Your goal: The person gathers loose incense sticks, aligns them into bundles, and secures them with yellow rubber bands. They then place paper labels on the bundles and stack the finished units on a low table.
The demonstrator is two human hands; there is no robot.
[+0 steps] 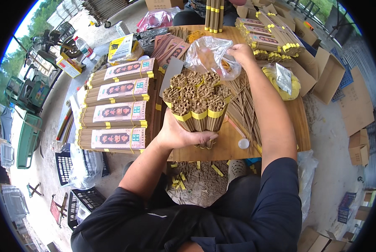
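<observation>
In the middle, my left hand [180,133] is wrapped round a large cluster of incense stick bundles [198,97], upright with their cut ends facing up. Yellow paper bands circle the bundles near the top. My right hand [241,54] pinches the edge of a clear plastic bag [209,52] just beyond the cluster. Orange rubber bands show through the bag's crumpled film. Loose incense sticks [242,103] lie on the wooden table [295,122] to the right of the cluster. Several incense packs [118,113] with pink labels are stacked at the left.
More banded packs [276,35] are piled at the far right, near a yellow bundle of bands [285,82]. Loose pink labels [169,49] and rubber bands [196,36] lie at the back. Across the table, a person sits behind upright bundles [214,17]. Cardboard boxes [322,75] stand at right.
</observation>
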